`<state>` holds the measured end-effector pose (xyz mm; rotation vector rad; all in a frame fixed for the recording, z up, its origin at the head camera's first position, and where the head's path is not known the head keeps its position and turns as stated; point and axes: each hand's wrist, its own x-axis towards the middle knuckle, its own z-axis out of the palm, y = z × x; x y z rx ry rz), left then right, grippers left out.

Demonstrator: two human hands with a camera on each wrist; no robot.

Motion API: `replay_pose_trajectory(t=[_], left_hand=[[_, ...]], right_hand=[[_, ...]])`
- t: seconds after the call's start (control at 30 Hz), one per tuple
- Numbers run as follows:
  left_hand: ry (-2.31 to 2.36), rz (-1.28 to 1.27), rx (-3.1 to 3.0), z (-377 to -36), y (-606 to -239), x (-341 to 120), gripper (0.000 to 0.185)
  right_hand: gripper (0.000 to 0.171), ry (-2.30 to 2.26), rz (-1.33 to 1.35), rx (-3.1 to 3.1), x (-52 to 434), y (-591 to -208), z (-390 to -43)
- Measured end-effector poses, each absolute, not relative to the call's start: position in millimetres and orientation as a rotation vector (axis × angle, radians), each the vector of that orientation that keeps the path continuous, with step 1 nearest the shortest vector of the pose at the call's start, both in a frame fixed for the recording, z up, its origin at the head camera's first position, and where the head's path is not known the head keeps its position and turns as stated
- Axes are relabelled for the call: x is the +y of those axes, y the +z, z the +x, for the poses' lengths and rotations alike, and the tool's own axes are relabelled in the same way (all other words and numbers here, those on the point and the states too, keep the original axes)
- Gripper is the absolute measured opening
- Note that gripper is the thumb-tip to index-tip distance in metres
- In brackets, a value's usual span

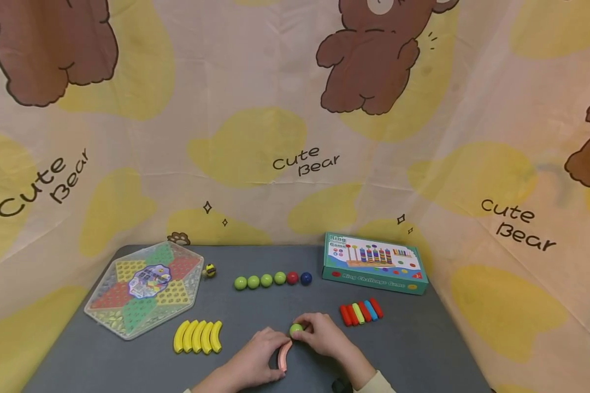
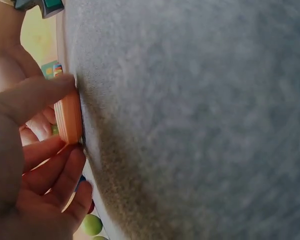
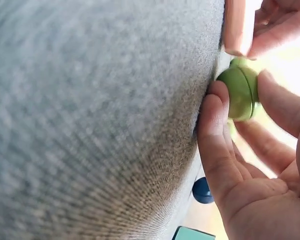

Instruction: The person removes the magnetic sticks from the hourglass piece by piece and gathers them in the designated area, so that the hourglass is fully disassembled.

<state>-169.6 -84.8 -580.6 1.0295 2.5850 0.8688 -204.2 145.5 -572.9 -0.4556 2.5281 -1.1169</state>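
Observation:
My left hand (image 1: 257, 360) pinches a small curved pink stick (image 1: 283, 356) lengthwise between thumb and fingers, low over the grey table. The left wrist view shows ridges along this stick (image 2: 70, 117), with the thumb at one end and fingertips at the other. Just right of it, my right hand (image 1: 324, 335) pinches a green ball (image 1: 296, 329) between thumb and fingers. A seam runs around the green ball (image 3: 239, 92) in the right wrist view. The ball sits close to the stick's far end.
Several yellow banana-shaped pieces (image 1: 198, 336) lie at left, near a hexagonal board-game case (image 1: 177, 314) and a bee figure (image 1: 210, 270). Behind the hands is a row of green balls (image 1: 266, 280), a red ball (image 1: 292, 278) and a blue ball (image 1: 306, 278). Coloured sticks (image 1: 361, 312) and a game box (image 1: 373, 263) stand right.

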Motion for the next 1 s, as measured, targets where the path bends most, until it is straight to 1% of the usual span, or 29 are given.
replay_pose_trajectory(t=[0.07,0.17,0.27,0.47,1.0], left_hand=[[0.878,1.018,2.558,-168.6,-580.3,-85.2,0.057],[0.854,1.006,2.531,-166.6,-579.4,-86.0,0.064],[0.834,1.019,2.513,-165.3,-578.3,-86.9,0.067],[0.899,0.979,2.522,-168.8,-576.9,-95.1,0.065],[0.843,0.721,2.882,-194.9,-557.0,-159.4,0.07]], right_hand=[[0.02,-1.129,-0.435,2.527,145.2,-572.9,-204.0],[0.02,-1.154,-0.431,2.526,145.0,-573.7,-204.6],[0.02,-1.157,-0.43,2.531,145.5,-573.9,-204.9],[0.02,-1.14,-0.407,2.535,145.8,-573.8,-203.6],[0.021,-1.163,-0.393,2.486,147.0,-574.2,-205.2]])
